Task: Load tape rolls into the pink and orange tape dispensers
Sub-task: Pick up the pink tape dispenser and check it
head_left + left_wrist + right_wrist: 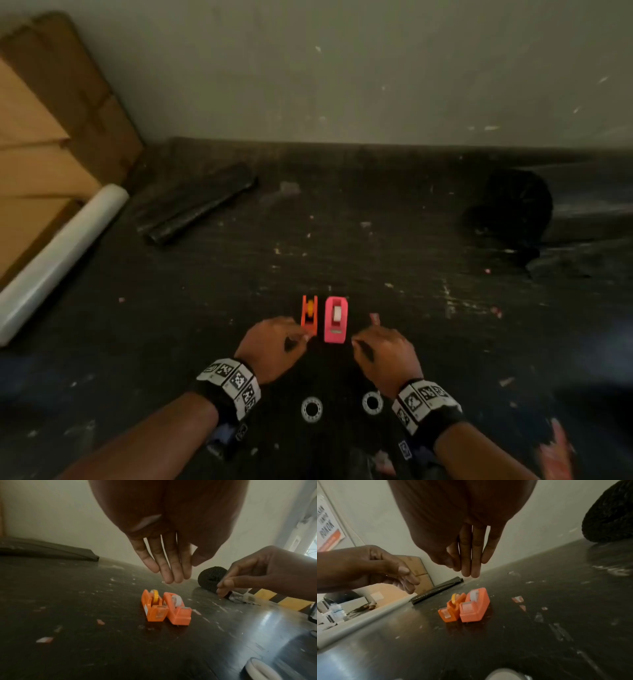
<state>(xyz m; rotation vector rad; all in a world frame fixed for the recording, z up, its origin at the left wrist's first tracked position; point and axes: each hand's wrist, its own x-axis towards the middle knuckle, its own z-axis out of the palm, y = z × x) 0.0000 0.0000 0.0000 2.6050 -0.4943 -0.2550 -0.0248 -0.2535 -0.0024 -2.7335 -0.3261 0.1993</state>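
The orange dispenser (309, 313) and the pink dispenser (336, 320) stand side by side on the dark table (411, 308). A yellow roll (155, 597) sits in the orange one (152, 609). A white roll (176, 599) sits in the pink one (179, 613), which looks orange in both wrist views. My left hand (291, 341) hovers just left of the orange dispenser's near end, fingers (164, 568) straight, holding nothing. My right hand (366, 342) hovers just right of the pink dispenser (475, 607), fingers (469, 555) straight and empty.
Two white rings (312, 409) (372, 402) lie flat between my wrists. Cardboard boxes (41, 137) and a white film roll (58, 263) are at the left. A dark flat bundle (195, 205) lies at the back left, a black round object (510, 209) at the back right.
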